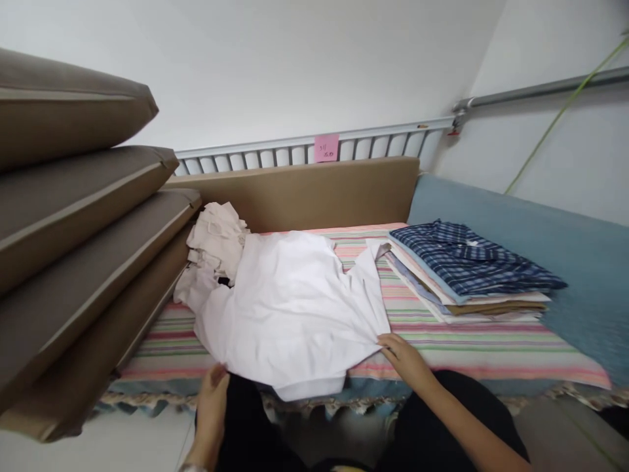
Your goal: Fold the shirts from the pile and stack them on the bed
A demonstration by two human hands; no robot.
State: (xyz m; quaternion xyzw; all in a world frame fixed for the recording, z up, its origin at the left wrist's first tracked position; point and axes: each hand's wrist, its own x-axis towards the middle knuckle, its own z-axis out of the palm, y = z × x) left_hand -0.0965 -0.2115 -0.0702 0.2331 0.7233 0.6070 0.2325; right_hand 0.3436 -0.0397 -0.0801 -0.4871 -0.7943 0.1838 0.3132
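Note:
A white shirt [295, 301] lies spread out in front of me, slightly wrinkled, its near edge hanging over the front of the seat. My right hand [405, 360] pinches the shirt's near right corner. At the near left corner, my left hand [213, 396] is closed, with fingertips on the fabric's edge. Beyond the shirt's left side sits a crumpled off-white garment [219, 236], partly touching it. To the right stands a stack of folded clothes [442, 308], topped by a dark blue plaid shirt [466, 255].
Under the clothes is a striped cloth [417, 337]. Large brown cushions [93, 229] are piled high along the left. A brown backrest [304, 196] runs along the back, before a radiator [246, 159] with a pink note [326, 148]. A blue cover [491, 203] lies at the right.

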